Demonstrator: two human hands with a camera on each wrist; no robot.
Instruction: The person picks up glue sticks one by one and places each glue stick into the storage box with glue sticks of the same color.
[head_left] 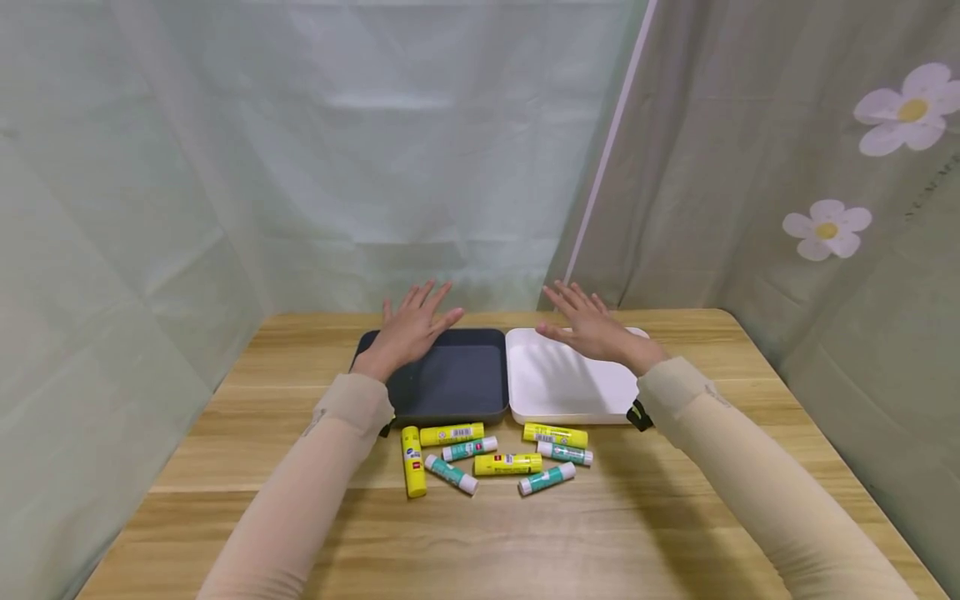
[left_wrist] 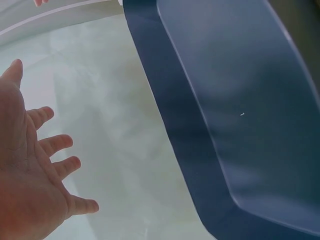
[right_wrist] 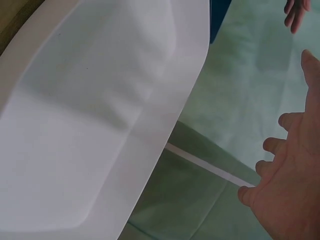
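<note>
My left hand (head_left: 412, 331) hovers over the dark tray (head_left: 457, 379), fingers spread and nothing held. Above the white tray (head_left: 555, 387) is my right hand (head_left: 591, 327), also spread and holding nothing. Both wrist views show the splayed fingers of the left hand (left_wrist: 35, 165) and the right hand (right_wrist: 285, 175) beyond the tray edges. In front of the trays lie several glue sticks: yellow ones, such as a yellow glue stick (head_left: 507, 464) in the middle and another yellow glue stick (head_left: 413, 462) at the left, and green-and-white ones, such as a green glue stick (head_left: 547, 479).
The two trays stand side by side near the back of the wooden table (head_left: 247, 467). Behind the table hangs a pale curtain (head_left: 420, 167), with a flowered curtain (head_left: 825, 292) to the right. A dark strap (head_left: 639, 415) shows at the right wrist.
</note>
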